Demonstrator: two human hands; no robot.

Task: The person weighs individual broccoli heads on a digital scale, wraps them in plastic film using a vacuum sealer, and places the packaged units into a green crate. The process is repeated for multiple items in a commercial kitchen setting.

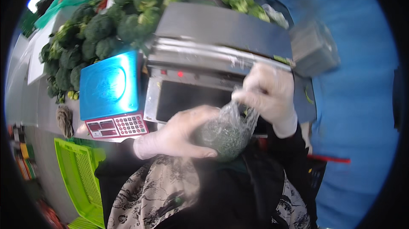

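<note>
Between my gloved hands is a broccoli head (225,136) in clear plastic film (235,114). My left hand (182,133) cups it from the left, thumb along its lower side. Gathered film is pinched in the fingers of my right hand (270,96), above and to the right of the broccoli. Both hands are over the front of a steel film-wrapping machine (223,31), which has a dark flat plate (188,98) and a lit red light (180,74). My hands and the broccoli hide part of that plate.
Left of the machine stands a digital scale (108,85) with a blue pan. Many broccoli heads (99,27) are piled behind it. A brown cloth bundle (65,122) lies near the table edge, above a green plastic crate (78,178). Blue sheeting (354,101) hangs at the right.
</note>
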